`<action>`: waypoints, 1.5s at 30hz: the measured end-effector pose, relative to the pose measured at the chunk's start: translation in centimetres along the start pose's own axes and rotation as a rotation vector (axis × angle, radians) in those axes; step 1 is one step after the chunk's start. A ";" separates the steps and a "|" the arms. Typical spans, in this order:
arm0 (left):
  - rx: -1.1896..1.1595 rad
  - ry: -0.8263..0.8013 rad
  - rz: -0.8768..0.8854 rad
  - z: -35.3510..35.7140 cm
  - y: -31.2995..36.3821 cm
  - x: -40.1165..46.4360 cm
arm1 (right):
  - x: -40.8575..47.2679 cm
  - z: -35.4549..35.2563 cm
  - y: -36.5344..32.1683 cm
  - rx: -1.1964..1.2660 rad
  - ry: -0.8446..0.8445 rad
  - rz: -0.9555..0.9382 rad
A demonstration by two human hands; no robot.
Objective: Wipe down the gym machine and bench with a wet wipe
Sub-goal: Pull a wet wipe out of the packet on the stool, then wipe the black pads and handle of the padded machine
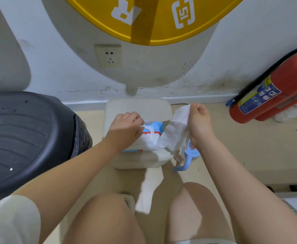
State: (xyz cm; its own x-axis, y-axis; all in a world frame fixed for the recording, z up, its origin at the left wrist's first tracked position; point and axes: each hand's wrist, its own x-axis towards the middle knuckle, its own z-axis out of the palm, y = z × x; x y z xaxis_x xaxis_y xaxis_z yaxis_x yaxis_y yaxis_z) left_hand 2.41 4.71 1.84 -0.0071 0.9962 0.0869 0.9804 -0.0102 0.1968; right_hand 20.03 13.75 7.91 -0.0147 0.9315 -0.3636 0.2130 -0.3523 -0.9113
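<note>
Two hands were in view: left (126, 127) and right (199, 123). One wet wipe (175, 132), one wipe pack (149, 136), one white stool (140, 106), one wall socket (109, 56) and one black bin (24, 138) were counted. Two red fire extinguishers (274, 90) lay together.

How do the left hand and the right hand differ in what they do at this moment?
The left hand rests on the wipe pack, fingers at its lid; the right hand is beside the pack, off the stool. The left grips nothing visible; the right is closed on a wipe drawn from the pack. Both are bare.
</note>
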 end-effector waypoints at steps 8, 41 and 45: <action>0.018 -0.509 0.052 1.6 0.1 -3.1 | -0.2 -0.5 -1.7 -0.118 -0.124 0.077; -1.606 -0.462 -0.665 -55.5 27.4 -15.5 | -45.9 -23.9 -33.3 -0.859 -0.328 -1.076; -1.698 -0.571 -0.572 -56.3 28.4 -20.1 | -52.8 -23.3 -28.6 -1.124 -0.053 -1.151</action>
State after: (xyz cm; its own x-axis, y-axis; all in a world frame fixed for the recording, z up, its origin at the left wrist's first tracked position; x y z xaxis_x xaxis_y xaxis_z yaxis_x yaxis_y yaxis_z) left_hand 19.33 -20.48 60.62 0.1887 0.8112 -0.5535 -0.3309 0.5832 0.7419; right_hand 37.51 -23.23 57.71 -0.6930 0.6287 0.3529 0.6389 0.7623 -0.1035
